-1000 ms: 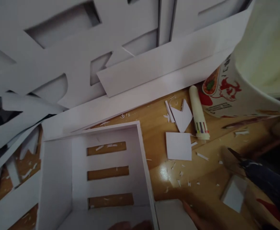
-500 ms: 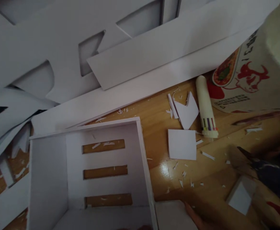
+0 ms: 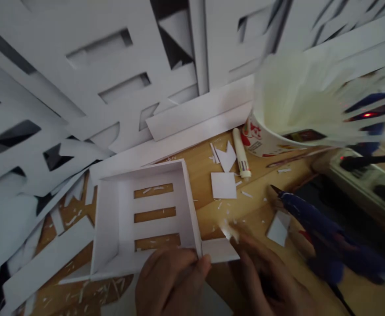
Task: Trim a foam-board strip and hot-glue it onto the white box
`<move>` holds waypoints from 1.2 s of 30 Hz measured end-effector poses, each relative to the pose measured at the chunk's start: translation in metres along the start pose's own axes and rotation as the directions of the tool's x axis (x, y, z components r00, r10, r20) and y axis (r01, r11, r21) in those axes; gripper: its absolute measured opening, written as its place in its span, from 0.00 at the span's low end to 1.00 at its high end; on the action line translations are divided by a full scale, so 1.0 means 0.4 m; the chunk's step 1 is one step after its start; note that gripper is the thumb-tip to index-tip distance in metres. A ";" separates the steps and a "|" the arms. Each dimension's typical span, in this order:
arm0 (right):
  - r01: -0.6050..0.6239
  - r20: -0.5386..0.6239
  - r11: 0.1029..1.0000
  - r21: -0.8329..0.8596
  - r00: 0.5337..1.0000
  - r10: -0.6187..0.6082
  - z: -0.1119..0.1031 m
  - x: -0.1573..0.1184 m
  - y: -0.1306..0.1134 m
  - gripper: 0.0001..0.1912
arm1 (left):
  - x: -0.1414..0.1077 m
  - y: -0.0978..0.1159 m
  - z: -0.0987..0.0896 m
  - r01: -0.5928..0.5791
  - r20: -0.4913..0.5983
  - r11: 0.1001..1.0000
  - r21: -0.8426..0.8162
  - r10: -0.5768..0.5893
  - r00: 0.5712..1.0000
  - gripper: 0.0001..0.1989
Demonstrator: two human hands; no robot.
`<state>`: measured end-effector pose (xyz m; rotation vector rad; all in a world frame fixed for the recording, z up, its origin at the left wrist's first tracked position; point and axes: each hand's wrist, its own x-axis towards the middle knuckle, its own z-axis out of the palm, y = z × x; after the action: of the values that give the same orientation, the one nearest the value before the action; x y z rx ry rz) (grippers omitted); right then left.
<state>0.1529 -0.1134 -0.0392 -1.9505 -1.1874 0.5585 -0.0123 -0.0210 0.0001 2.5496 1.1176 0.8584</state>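
A white board box (image 3: pixel 106 219) with three slots in its base lies open side up on the wooden table. My left hand (image 3: pixel 170 281) is closed on the box's near right corner, its thumb over the joint. A small white board piece (image 3: pixel 219 251) juts out to the right from that corner. Beside its right end is my right hand (image 3: pixel 271 281), blurred, with curled fingers. A pale streak shows at those fingertips; whether it is a held thing or a shine on the table is unclear. A blue hot glue gun (image 3: pixel 324 237) lies right of my right hand.
Cut-out white boards (image 3: pixel 120 87) stand behind. A white paper tub (image 3: pixel 261 136), a multicolour pen (image 3: pixel 241 153), a white square (image 3: pixel 223 185) and scraps lie beyond my hands. At right are a dark flat object (image 3: pixel 330 202) and a power strip (image 3: pixel 370 184).
My view has drawn back and swung, so the box looks smaller and more of the right side shows. Both hands, barely visible before, are now in full sight at the box's near right corner.
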 end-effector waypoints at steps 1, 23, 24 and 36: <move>0.011 -0.010 0.999 0.043 1.000 -0.011 0.001 0.002 0.002 0.13 | -0.003 -0.001 0.006 -0.031 -0.027 0.999 -0.013 0.031 0.999 0.11; 0.243 -0.015 0.931 0.272 0.968 -0.249 -0.008 0.016 0.002 0.16 | -0.021 0.027 0.011 0.186 -0.142 0.943 -0.275 -0.232 0.962 0.04; 0.274 -0.017 0.922 0.274 0.960 -0.280 -0.016 0.012 -0.007 0.15 | -0.022 0.033 -0.002 0.208 -0.132 0.925 -0.317 -0.260 0.956 0.04; 0.500 0.250 0.749 0.434 0.732 -0.634 0.032 -0.187 -0.228 0.07 | -0.270 0.072 -0.195 0.430 0.154 0.697 -0.573 -0.424 0.892 0.47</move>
<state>0.0593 -0.1502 0.0236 -1.1005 -1.7255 0.7636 -0.0999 -0.1214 0.0292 1.6803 1.1407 0.8864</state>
